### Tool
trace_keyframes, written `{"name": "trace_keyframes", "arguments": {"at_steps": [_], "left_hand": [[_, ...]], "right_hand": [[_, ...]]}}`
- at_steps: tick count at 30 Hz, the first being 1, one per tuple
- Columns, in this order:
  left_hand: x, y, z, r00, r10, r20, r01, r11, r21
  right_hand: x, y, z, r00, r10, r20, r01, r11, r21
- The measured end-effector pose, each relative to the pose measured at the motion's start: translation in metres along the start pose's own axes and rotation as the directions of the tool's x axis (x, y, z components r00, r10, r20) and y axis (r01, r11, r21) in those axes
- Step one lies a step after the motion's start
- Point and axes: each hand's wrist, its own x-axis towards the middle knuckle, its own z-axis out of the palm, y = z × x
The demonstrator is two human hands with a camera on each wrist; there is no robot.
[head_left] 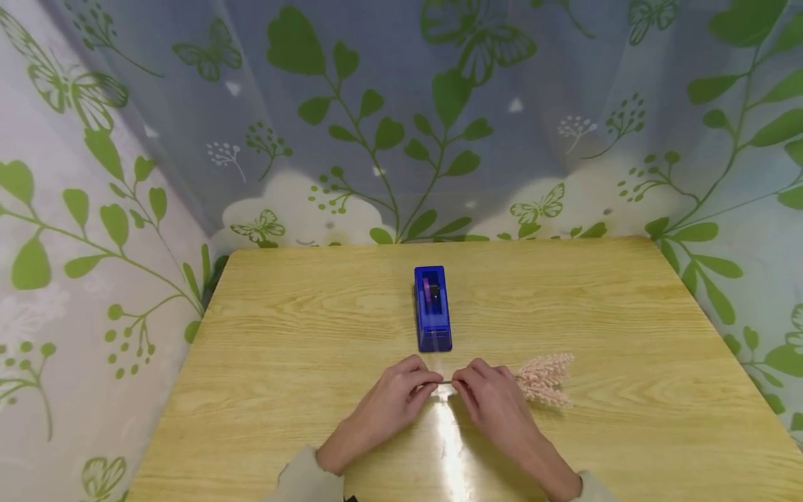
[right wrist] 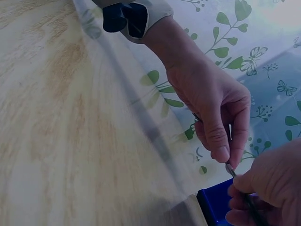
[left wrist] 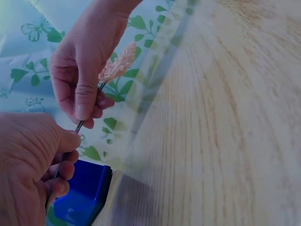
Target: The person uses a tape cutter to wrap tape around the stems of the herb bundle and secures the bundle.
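A sprig of small pale pink flowers [head_left: 547, 380] with thin dark stems [head_left: 447, 382] lies across both hands, its blooms pointing right. My left hand [head_left: 395, 392] pinches the stems toward their bare end between thumb and fingers. Close beside it, my right hand [head_left: 497, 399] pinches them nearer the blooms. A short length of stem shows between the fingertips, with a shiny patch on it in the right wrist view. Just beyond the hands stands a blue tape dispenser [head_left: 433, 324], its narrow end toward me. In the left wrist view, the blooms [left wrist: 117, 66] are partly hidden behind the right hand.
The light wood-grain table [head_left: 301, 321] extends around the hands, with a bright reflection in front of them. Curtains [head_left: 401, 139] printed with green leaves and butterflies hang behind the table and along both sides.
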Motion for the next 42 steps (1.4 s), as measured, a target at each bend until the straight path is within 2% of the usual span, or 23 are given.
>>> {"name": "trace_keyframes", "arguments": {"at_steps": [6, 10, 23, 30, 42], "left_hand": [[-0.002, -0.001, 0.001, 0.999, 0.031, -0.044, -0.03, 0.999, 0.017], [-0.002, -0.002, 0.001, 0.998, 0.035, -0.045, -0.034, 0.999, 0.036], [-0.002, 0.001, -0.001, 1.0, 0.005, -0.019, -0.004, 0.998, 0.067], [-0.002, -0.001, -0.001, 1.0, -0.006, -0.008, 0.006, 0.998, 0.069], [-0.001, -0.006, 0.0, 1.0, -0.027, -0.001, 0.027, 0.999, -0.02]], "right_hand": [[0.005, -0.002, -0.005, 0.99, 0.05, 0.133, -0.051, 0.999, 0.009], [0.009, -0.002, -0.005, 0.983, 0.076, 0.168, -0.082, 0.996, 0.03], [0.008, -0.001, -0.001, 0.994, 0.053, 0.094, -0.059, 0.997, 0.057], [0.007, 0.003, 0.002, 1.0, 0.002, 0.027, -0.003, 0.998, 0.062], [0.004, 0.01, 0.009, 0.996, -0.082, -0.027, 0.083, 0.996, 0.026]]}}
